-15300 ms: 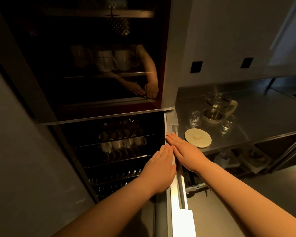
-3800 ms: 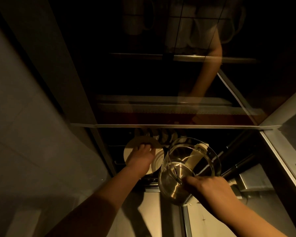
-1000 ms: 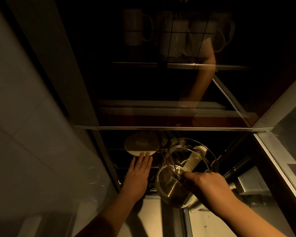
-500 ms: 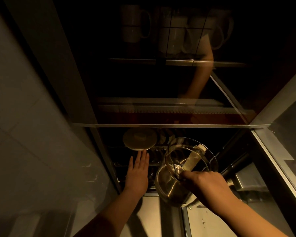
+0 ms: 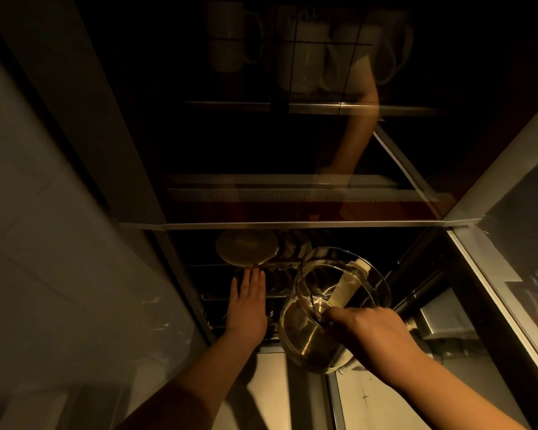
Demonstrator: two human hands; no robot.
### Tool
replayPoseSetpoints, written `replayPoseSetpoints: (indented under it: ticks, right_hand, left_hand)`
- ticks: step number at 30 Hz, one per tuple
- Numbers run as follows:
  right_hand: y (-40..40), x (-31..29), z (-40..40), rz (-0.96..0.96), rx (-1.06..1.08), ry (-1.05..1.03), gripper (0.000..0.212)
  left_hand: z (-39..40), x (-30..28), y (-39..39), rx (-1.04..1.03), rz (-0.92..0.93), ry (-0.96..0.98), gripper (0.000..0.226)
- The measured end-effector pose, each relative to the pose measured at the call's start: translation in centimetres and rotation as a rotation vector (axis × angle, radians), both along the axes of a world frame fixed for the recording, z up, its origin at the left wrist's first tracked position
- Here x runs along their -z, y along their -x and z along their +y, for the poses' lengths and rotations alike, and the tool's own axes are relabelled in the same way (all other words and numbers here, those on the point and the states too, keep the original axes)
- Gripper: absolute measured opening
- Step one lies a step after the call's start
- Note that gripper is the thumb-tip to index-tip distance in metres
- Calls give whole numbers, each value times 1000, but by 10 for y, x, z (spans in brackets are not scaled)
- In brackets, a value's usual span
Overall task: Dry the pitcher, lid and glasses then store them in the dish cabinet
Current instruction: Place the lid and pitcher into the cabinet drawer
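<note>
Head view, dim amber light, looking down into the open lower compartment of the dish cabinet [image 5: 180,274].

Item 1. Lid [image 5: 247,246]: pale round disc, lying on an upper wire rack [image 5: 280,265] at the left of the compartment, beside a row of dark cups or bowls too dim to name.

Item 2. Left hand [image 5: 247,308]: flat, fingers straight and together, holding nothing; fingertips just below the lid's near edge, whether touching it cannot be told.

Item 3. Pitcher [image 5: 330,308]: clear glass with metal base and cream handle, tilted with its mouth toward the cabinet, held in front of the racks and not yet resting on any of them.

Item 4. Right hand [image 5: 367,330]: fingers curled round the pitcher at its near rim, bearing its weight.

Item 5. Mugs [image 5: 233,38]: pale, seen dimly through the dark glass of the upper door.

Glasses: none identifiable among the racks.

Step in hand, as judged: storing. The lid appears placed; the pitcher is next.

Next move, as judged: bring the pitcher upright and lower it onto a free stretch of rack to the right of the lid, clear of the stored crockery, the left hand free to steady it.
</note>
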State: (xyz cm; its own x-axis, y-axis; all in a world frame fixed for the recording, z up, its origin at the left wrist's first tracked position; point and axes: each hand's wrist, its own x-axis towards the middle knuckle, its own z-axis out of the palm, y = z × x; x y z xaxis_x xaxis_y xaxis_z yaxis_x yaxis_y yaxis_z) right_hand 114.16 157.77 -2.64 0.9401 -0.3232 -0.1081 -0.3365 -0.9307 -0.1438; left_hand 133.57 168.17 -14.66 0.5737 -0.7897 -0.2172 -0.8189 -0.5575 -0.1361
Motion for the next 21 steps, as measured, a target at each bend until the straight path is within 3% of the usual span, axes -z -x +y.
replayPoseSetpoints:
  ticks: [21]
  right_hand:
    - [-5, 3, -6, -33, -2, 3, 28]
  left_hand:
    - [-20, 2, -14, -29, 29, -86, 83]
